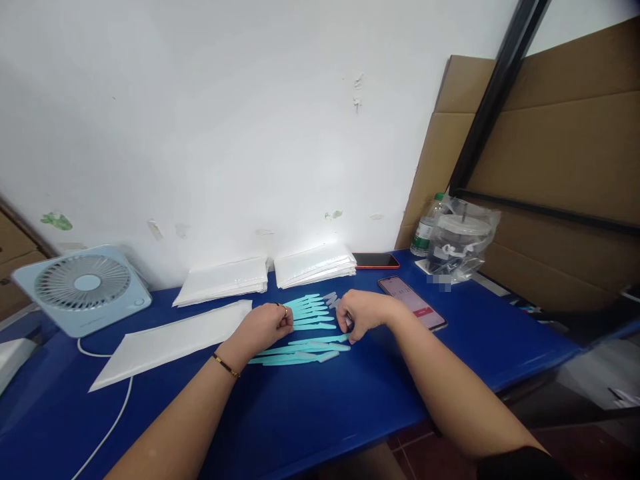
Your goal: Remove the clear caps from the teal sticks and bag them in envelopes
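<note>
Teal eyebrow razors [307, 308] lie fanned in a row on the blue table. Several more razors [320, 347] form a looser group nearer me. My left hand [270, 325] is closed at the left end of the fan, its fingertips on the handle of the nearest razor there. Closed fingers on my right hand [359, 313] reach down by the blade end of the top razor in the looser group. A small pale piece shows between them, too hidden to name. Small clear plastic caps [331, 300] lie just left of that hand.
White padded envelopes lie in two stacks [225, 279] [315, 265] along the wall, with a single envelope [175, 341] nearer. A light-blue fan [83, 287] stands left, its cable trailing. Two phones [413, 301] [377, 260], a bottle [425, 230] and a bagged cup [460, 247] are right.
</note>
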Action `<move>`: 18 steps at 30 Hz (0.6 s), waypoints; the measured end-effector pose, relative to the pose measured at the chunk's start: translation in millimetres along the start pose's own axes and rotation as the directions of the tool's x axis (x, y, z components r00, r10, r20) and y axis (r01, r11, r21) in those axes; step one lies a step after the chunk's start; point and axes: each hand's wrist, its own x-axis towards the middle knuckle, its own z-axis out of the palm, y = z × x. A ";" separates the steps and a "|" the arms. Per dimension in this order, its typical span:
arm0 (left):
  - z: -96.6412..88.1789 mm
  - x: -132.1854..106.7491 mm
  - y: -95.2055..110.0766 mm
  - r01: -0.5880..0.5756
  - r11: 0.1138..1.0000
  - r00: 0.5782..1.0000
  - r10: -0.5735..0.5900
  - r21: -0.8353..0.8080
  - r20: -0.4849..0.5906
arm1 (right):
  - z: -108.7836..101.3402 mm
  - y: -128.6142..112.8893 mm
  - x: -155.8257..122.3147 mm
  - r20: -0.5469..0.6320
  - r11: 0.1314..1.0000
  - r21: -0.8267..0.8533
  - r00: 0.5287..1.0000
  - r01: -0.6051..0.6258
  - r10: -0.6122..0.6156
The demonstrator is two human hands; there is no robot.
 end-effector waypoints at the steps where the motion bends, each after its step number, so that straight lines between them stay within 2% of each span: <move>1: -0.8 -0.1 0.4 0.008 1.000 1.000 -0.008 -0.002 -0.006 | 1.0 -1.7 1.5 0.002 1.000 -0.012 1.000 -0.011 0.011; 7: -2.2 -1.3 10.5 -0.043 0.993 0.998 0.048 -0.113 0.047 | 5.8 -7.8 9.0 -0.071 0.998 -0.056 0.997 -0.027 0.023; 11: -1.2 -2.6 10.7 -0.085 0.994 0.993 0.089 -0.066 0.072 | 6.3 -4.4 9.5 -0.103 0.998 -0.065 0.995 -0.012 0.005; 15: -3.1 -4.3 1.3 -0.063 0.998 0.997 0.063 0.001 0.049 | 1.8 7.9 3.0 -0.085 0.995 -0.040 0.993 -0.088 0.084; 18: -4.6 -4.6 -3.6 -0.034 0.999 0.999 0.034 -0.006 0.037 | -3.0 16.3 -2.9 -0.116 0.988 -0.015 0.982 -0.151 0.149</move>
